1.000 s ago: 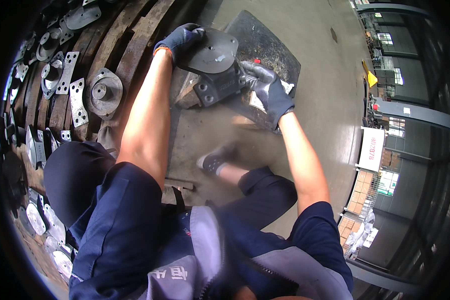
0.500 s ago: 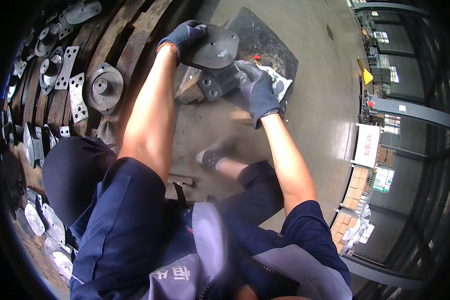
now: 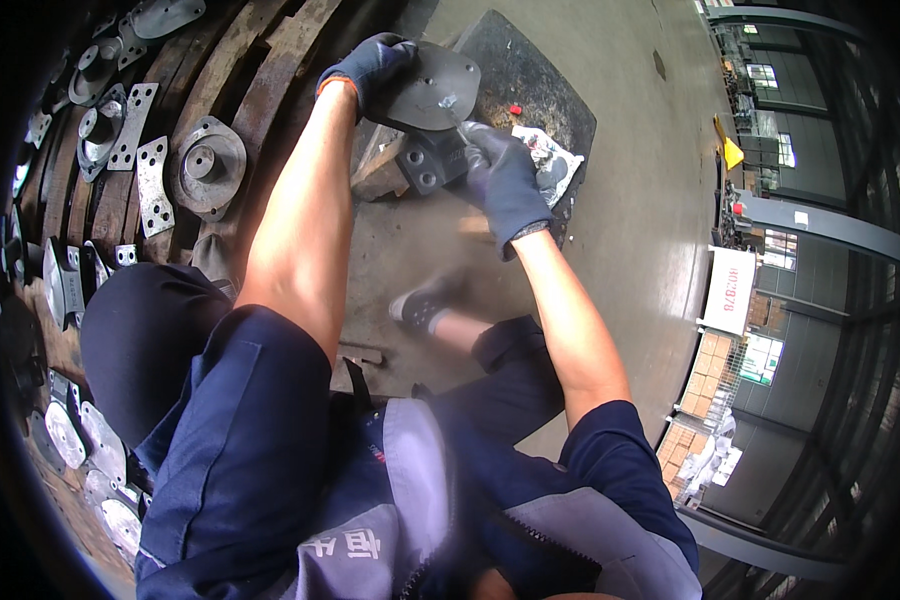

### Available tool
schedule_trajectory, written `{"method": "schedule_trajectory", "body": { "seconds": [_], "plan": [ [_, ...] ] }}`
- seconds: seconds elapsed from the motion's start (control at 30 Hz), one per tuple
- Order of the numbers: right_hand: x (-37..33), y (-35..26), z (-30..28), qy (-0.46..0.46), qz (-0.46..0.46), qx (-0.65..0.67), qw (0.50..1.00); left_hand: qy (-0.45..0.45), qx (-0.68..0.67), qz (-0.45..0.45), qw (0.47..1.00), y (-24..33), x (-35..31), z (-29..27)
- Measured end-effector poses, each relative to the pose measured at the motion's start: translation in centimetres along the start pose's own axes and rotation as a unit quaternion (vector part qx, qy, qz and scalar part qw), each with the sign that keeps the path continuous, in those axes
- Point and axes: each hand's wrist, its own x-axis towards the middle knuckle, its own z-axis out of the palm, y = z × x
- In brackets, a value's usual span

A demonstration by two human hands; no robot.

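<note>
My left hand [image 3: 372, 68], in a dark glove with an orange cuff, grips the left edge of a flat grey metal plate [image 3: 425, 92]. The plate is rounded, has small holes, and is tilted above a dark metal block [image 3: 425, 165] with two round holes. At the plate's near right edge is my gloved right hand [image 3: 507, 180]. Its fingers are closed together, with a thin tip showing at them; what they hold is too small to name. Beside that hand a crumpled, stained white sheet or packet [image 3: 553, 160] lies on a black board [image 3: 540, 90].
A wooden pallet [image 3: 255, 105] on the left carries several metal plates and a round flanged part [image 3: 208, 168]. A wood block [image 3: 378, 172] sits by the dark block. A small red object [image 3: 515, 109] lies on the board. My shoe [image 3: 420, 305] rests on the floor below.
The plate and my left hand have shifted slightly upward, and the plate's angle has changed a little. My right hand has moved slightly left, its fingertips nearer the plate's marked face.
</note>
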Motion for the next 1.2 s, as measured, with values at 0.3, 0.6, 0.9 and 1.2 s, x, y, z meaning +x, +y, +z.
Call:
{"method": "schedule_trajectory", "body": {
  "seconds": [0.3,0.6,0.9,1.2],
  "plan": [
    [-0.2,-4.1,-0.8,-0.043,0.016,-0.089,0.995,0.001,0.027,0.029,0.999,-0.1,-0.2,-0.5],
    [-0.2,-4.8,-0.5,-0.081,-0.008,-0.069,0.994,-0.019,-0.025,0.005,1.000,-0.2,-0.3,-0.6],
    [0.2,-1.9,-0.9,0.018,0.080,0.118,0.990,-0.015,0.025,0.029,0.999,-0.5,0.3,-0.7],
    [1.0,-3.0,-1.6,-0.062,0.083,-0.216,0.971,-0.014,0.031,0.025,0.999,-0.2,-0.4,-0.8]
  ]
}}
